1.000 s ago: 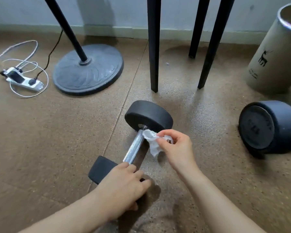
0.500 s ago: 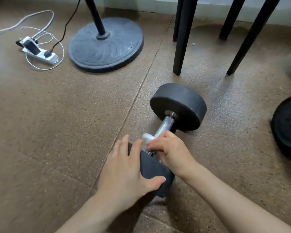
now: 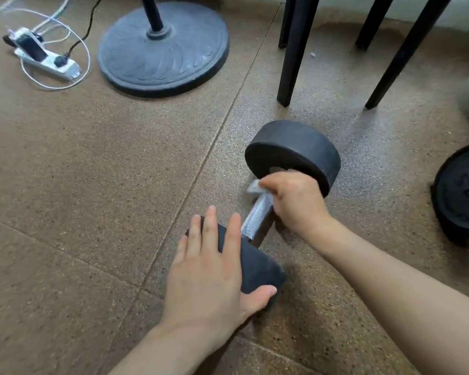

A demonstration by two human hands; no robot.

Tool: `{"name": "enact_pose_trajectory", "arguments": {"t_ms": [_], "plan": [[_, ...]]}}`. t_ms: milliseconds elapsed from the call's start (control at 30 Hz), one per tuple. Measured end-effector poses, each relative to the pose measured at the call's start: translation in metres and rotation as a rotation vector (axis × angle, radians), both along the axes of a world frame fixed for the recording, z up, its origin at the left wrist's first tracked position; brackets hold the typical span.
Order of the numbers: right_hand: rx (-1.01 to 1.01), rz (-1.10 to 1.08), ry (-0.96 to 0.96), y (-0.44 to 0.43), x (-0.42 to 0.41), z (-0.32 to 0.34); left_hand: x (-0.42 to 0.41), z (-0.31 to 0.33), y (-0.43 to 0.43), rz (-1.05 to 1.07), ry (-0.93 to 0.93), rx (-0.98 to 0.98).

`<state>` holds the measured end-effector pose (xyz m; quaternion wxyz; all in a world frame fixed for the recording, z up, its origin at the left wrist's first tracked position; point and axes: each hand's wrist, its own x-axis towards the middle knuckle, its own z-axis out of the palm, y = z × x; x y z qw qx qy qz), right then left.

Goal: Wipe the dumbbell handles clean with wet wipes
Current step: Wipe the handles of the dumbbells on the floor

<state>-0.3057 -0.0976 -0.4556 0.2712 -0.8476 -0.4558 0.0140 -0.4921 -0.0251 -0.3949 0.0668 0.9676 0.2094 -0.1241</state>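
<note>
A power strip and a round stand base sit at the far left of the cork floor. Nearer the middle, the left hand lies flat with straight fingers on the near weight of the dumbbell, pinning it so it cannot roll. The right hand is curled round the metal handle with the wet wipe bunched under its fingers. Half a second ago it was down by the near weight; now it is up against the far one, so the wipe has swept the handle's length (a scrubbing stroke, I judge, not a finishing one). The lower handle shows bare and bright. Black furniture legs stand behind. At the far right a second dumbbell lies well apart, apparently not yet wiped.
</note>
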Motion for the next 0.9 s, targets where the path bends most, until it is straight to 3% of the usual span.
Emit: {"name": "enact_pose_trajectory", "arguments": {"t_ms": [133,267,300,433,533,567,667,800,900], "plan": [[-0.083,0.355,0.037,-0.021,-0.030,-0.001,0.001,-0.001,-0.011,-0.007,0.003,0.016],[0.051,-0.103,-0.109,-0.020,-0.001,-0.016,-0.002,-0.004,-0.014,-0.054,-0.025,0.026],[0.042,-0.111,-0.112,-0.020,-0.010,-0.021,-0.003,-0.005,-0.016,-0.067,-0.041,0.031],[-0.029,0.184,-0.151,-0.039,-0.021,-0.021,-0.007,-0.010,-0.022,-0.115,-0.104,0.045],[0.022,-0.102,-0.153,-0.033,-0.001,-0.017,-0.011,-0.012,-0.025,-0.194,-0.168,0.082],[0.021,-0.102,-0.135,-0.031,-0.008,-0.018,-0.013,-0.012,-0.025,-0.213,-0.197,0.088],[-0.035,0.210,-0.124,-0.044,-0.024,-0.017,-0.017,-0.010,-0.023,-0.233,-0.302,0.080],[-0.076,0.005,-0.070,-0.047,0.004,-0.008,-0.015,-0.009,-0.027,-0.271,-0.368,0.091],[-0.230,0.256,-0.028,-0.052,-0.024,0.004,-0.015,-0.007,-0.031,-0.276,-0.359,0.100]]}}
